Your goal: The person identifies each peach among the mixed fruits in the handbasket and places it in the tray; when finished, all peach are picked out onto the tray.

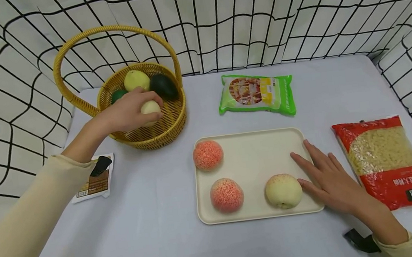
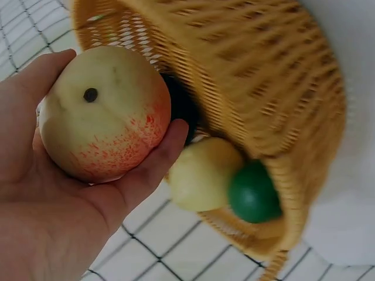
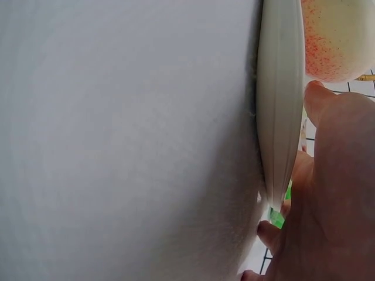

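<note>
My left hand (image 1: 129, 111) grips a pale peach with a red-speckled blush (image 2: 105, 111) at the wicker basket (image 1: 154, 142). Behind the hand, a yellow-green fruit (image 1: 137, 80), a dark green avocado-like fruit (image 1: 164, 87) and a smaller green one (image 2: 255, 193) lie in the basket. At the right edge of the cream tray (image 1: 250, 157), my right hand (image 1: 332, 182) rests with its fingers spread. Its thumb is right beside a pale peach (image 1: 283, 191). Two red-speckled peaches (image 1: 208, 155) sit on the tray's left half.
A green food packet (image 1: 255, 94) lies behind the tray. To the right of my right hand lies a red bag of pasta (image 1: 390, 159). A white-and-brown packet (image 1: 96, 184) is partly under my left forearm. Black wire mesh (image 1: 218, 26) borders the table's back and sides.
</note>
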